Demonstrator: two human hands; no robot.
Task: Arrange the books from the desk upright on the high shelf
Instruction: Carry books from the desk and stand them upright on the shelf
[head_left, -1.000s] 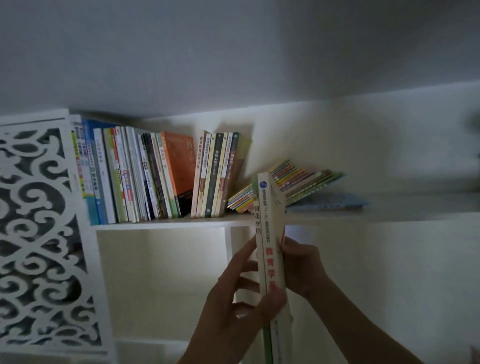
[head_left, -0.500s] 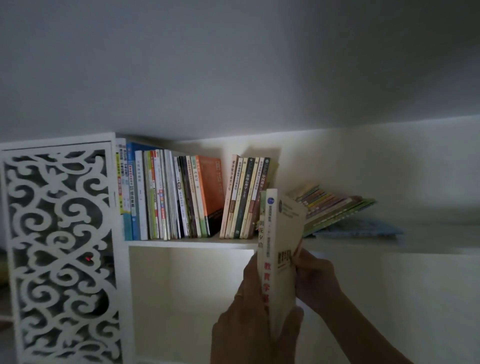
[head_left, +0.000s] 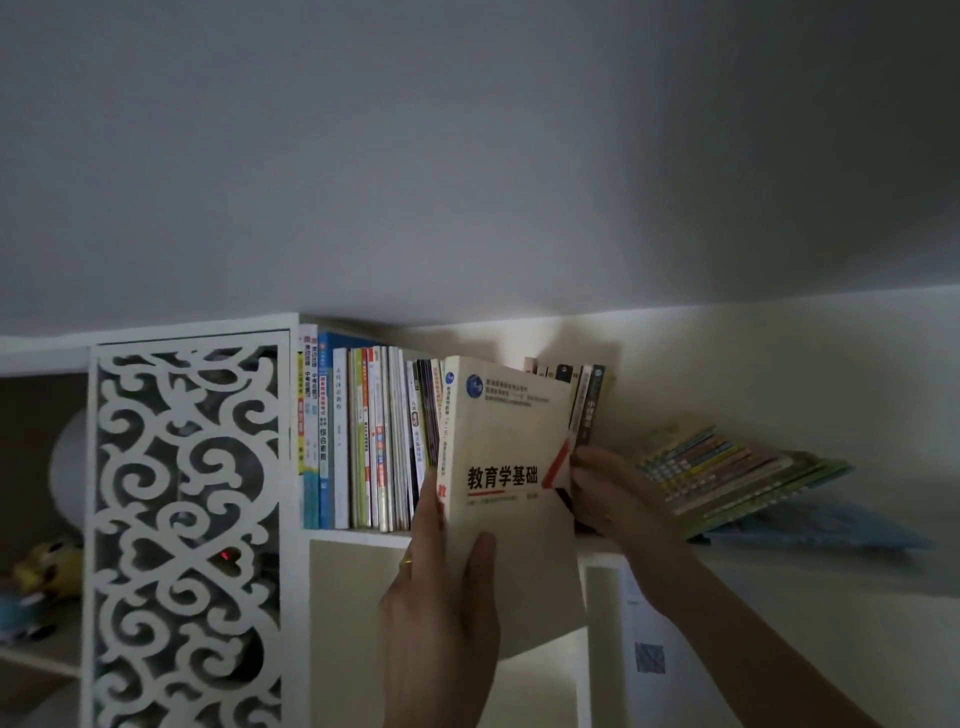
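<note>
Cream-covered book (head_left: 511, 499) is held upright in front of the high shelf (head_left: 358, 536), its lower edge below the shelf board, its cover facing the camera. Left hand (head_left: 441, 618) grips its bottom: thumb on the cover, fingers (head_left: 428, 512) curled round the spine. Right hand (head_left: 615, 493) sits at the book's right edge, fingers curled against the leaning books (head_left: 584, 410) behind; exactly what they pinch cannot be told. Left of the book stands a row of upright books (head_left: 363, 441); right of it a slanted stack (head_left: 737, 478). A fretwork panel (head_left: 189, 535) closes the shelf's left end.
</note>
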